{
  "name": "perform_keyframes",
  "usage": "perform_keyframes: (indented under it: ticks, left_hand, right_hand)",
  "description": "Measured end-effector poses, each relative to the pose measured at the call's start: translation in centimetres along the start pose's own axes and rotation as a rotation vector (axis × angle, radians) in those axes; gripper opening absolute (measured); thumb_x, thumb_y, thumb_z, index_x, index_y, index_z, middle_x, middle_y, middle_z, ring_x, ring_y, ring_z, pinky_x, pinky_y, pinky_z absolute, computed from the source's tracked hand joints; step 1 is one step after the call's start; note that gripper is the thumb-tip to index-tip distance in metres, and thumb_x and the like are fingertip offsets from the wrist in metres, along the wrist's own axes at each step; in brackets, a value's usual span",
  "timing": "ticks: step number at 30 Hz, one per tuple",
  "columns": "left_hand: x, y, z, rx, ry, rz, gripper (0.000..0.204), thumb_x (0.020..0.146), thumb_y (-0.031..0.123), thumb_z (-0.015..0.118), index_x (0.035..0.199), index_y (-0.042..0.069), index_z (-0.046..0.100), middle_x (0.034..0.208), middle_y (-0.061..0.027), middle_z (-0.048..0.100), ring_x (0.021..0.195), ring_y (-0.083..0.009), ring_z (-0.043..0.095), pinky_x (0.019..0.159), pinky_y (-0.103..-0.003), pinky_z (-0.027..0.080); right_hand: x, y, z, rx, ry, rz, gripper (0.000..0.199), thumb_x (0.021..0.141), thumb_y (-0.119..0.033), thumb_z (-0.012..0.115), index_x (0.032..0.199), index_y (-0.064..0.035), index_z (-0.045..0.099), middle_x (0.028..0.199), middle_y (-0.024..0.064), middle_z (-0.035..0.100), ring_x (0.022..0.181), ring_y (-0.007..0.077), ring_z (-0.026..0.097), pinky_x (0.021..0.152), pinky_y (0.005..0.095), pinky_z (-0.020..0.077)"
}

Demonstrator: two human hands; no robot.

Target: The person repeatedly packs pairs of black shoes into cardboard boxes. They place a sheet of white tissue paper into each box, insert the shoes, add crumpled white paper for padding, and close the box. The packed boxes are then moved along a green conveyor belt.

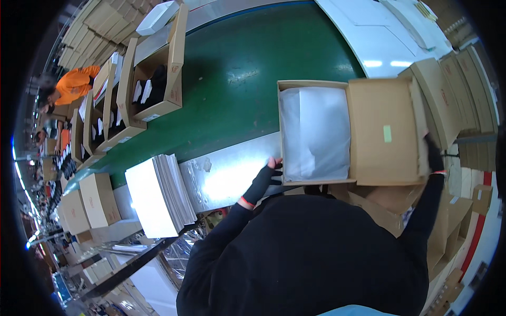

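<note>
A brown cardboard box (280,131) stands in front of me with its lid (377,110) folded back to the right. White sheet paper (319,134) lines its inside, and what lies under the paper is hidden. My left hand (263,179), in a black fingerless glove, has its fingers apart against the box's left wall near the front corner. At the lid's far right edge, my right hand (433,152), gloved alike, grips the flap; its fingers are partly hidden. A small pale green label (387,134) is on the lid's inner face.
A thick stack of white sheets (153,197) lies left on the metal ledge (232,168). Beyond runs a green conveyor belt (232,79) with several open boxes (158,84) holding dark items. Folded cartons (448,100) lean at right. A person in orange (76,87) is far left.
</note>
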State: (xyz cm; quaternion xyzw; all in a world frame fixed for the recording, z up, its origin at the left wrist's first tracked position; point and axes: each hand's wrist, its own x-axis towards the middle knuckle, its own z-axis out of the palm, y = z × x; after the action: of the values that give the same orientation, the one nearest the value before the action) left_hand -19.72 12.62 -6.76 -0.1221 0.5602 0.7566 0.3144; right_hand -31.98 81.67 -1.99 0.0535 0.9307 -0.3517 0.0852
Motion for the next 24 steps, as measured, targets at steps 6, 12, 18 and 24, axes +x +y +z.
perform_keyframes:
  ticks: [6, 12, 18, 24]
  left_hand:
    - [2.6, 4.0, -0.7, -0.342, -0.038, -0.031, 0.096, 0.085, 0.076, 0.035, 0.15, 0.01, 0.014, 0.142, -0.0171, 0.039, 0.124, -0.0303, 0.048, 0.094, -0.045, 0.046]
    - [4.9, -0.3, 0.9, 0.248, 0.03, 0.393, 0.103, 0.082, 0.02, 0.073, 0.15, 0.01, -0.003, 0.147, -0.0167, 0.029, 0.122, -0.0262, 0.048, 0.085, -0.038, 0.051]
    - [5.9, -0.6, -2.4, 0.304, -0.108, 0.345, 0.107, 0.081, 0.02, 0.074, 0.15, 0.009, -0.007, 0.149, -0.0168, 0.029, 0.132, -0.0265, 0.039, 0.096, -0.038, 0.047]
    - [0.6, 4.2, -6.8, 0.234, -0.241, 0.088, 0.087, 0.079, 0.022, 0.074, 0.148, 0.005, 0.023, 0.142, -0.0138, 0.041, 0.126, -0.0278, 0.045, 0.096, -0.04, 0.046]
  right_hand:
    - [-7.9, -32.2, 15.3, 0.31, -0.47, -0.332, 0.057, 0.094, -0.04, 0.055, 0.139, -0.0071, 0.044, 0.145, 0.0181, 0.037, 0.136, 0.0271, 0.035, 0.111, 0.0367, 0.0265]
    - [-2.8, -24.7, 27.4, 0.236, 0.096, -0.368, 0.022, 0.091, -0.013, 0.052, 0.109, -0.0009, 0.058, 0.109, 0.0161, 0.062, 0.103, 0.0324, 0.059, 0.092, 0.0391, 0.0457]
    - [-4.7, -6.2, 35.1, 0.827, -0.062, 0.192, 0.045, 0.104, -0.02, 0.027, 0.145, -0.0011, 0.027, 0.146, 0.0152, 0.036, 0.134, 0.021, 0.036, 0.113, 0.0327, 0.0283]
    - [-10.4, -21.1, 35.8, 1.127, -0.087, 0.328, 0.067, 0.095, -0.055, 0.043, 0.136, -0.0028, 0.046, 0.132, 0.0113, 0.052, 0.12, 0.0179, 0.048, 0.103, 0.0335, 0.0361]
